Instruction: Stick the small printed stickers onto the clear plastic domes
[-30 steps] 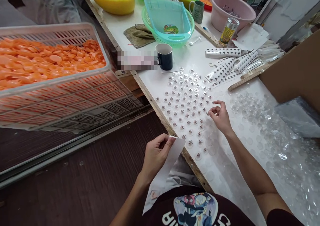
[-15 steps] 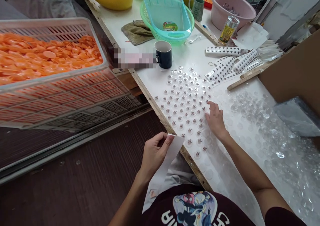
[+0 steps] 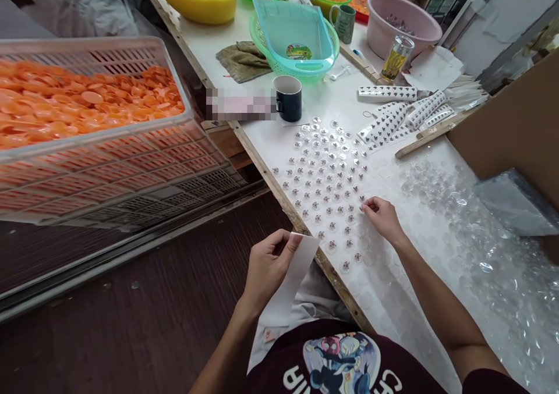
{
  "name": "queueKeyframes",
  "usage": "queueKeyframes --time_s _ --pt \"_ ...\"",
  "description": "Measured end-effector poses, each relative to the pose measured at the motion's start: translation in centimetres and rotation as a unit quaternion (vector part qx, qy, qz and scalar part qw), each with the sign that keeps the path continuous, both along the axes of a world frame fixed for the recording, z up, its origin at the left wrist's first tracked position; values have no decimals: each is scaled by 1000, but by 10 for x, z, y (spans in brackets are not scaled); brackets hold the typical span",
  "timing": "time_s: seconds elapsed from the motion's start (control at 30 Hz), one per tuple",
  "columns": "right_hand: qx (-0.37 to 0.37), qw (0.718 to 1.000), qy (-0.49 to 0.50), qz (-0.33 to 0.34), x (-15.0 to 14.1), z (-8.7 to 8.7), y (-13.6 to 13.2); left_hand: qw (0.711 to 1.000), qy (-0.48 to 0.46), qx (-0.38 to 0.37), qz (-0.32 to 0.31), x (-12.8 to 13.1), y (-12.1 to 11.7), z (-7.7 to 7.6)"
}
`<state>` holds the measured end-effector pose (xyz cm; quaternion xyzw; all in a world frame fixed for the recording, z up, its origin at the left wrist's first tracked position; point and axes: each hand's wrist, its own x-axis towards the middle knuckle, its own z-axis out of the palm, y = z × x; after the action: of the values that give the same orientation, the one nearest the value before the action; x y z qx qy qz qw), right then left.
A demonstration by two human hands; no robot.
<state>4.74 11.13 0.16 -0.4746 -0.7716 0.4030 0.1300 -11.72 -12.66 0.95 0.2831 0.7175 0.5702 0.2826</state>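
My left hand pinches a white paper strip near its top edge, and the strip hangs down over my lap. Its visible side is plain white. On the table, many clear round discs lie spread out, each with a small dark printed sticker on it. At the right edge of this group is my right hand, thumb and forefinger closed at the tips. A tiny dark sticker appears at those fingertips, beside a disc.
Loose clear discs cover the table's right side. Printed sticker rolls lie beyond, near a wooden strip. A dark mug, a green basket and a pink basin stand farther back. Left is a crate of orange pieces.
My right hand reached forward to a disc with fingers spread, then drew back toward me with its fingertips together. My left hand keeps the paper strip almost in place.
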Motion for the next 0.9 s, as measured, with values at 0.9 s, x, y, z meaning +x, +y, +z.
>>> queueKeyframes --time_s 0.9 --pt "175 754 155 -614 313 47 -194 868 42 168 -466 142 57 64"
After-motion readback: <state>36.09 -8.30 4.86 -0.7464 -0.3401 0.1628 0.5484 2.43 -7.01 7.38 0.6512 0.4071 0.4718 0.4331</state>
